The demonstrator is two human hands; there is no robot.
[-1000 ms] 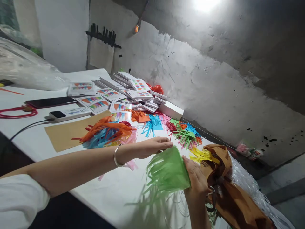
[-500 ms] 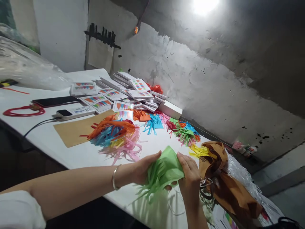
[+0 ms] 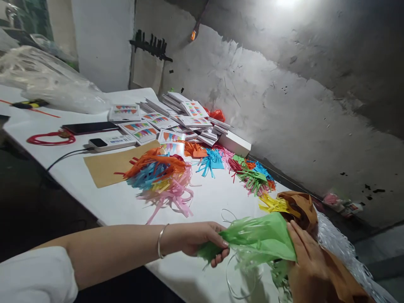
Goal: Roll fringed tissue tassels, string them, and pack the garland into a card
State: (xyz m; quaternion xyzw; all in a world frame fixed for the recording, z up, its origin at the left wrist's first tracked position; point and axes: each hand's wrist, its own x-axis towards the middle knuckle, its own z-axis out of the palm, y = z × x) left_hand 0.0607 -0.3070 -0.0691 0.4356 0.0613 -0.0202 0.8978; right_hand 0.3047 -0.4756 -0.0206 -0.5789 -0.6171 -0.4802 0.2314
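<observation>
A green fringed paper tassel [image 3: 261, 237] is stretched between my two hands above the white table. My left hand [image 3: 206, 242] is closed around its cut strips, thumb on top, with the strip ends poking out below. At the uncut, flat end, my right hand [image 3: 304, 256] grips the edge; its thumb is hidden behind the paper. A thin white string [image 3: 235, 286] loops on the table under the tassel. Just beyond my right hand, a yellow tassel [image 3: 277, 205] sticks out of a brown bag [image 3: 304, 206].
A pile of orange, blue and pink tassels [image 3: 160, 174] lies mid-table beside a brown paper sheet [image 3: 105, 166]. Farther back are several more tassels [image 3: 211, 162] and stacked printed cards [image 3: 192, 122]. A phone [image 3: 90, 127], power bank [image 3: 112, 143] and red cord [image 3: 50, 138] lie left.
Both hands have moved right, farther apart. My left hand has gone from supporting the fringe to closing around it, and the green tassel is now drawn out lengthwise.
</observation>
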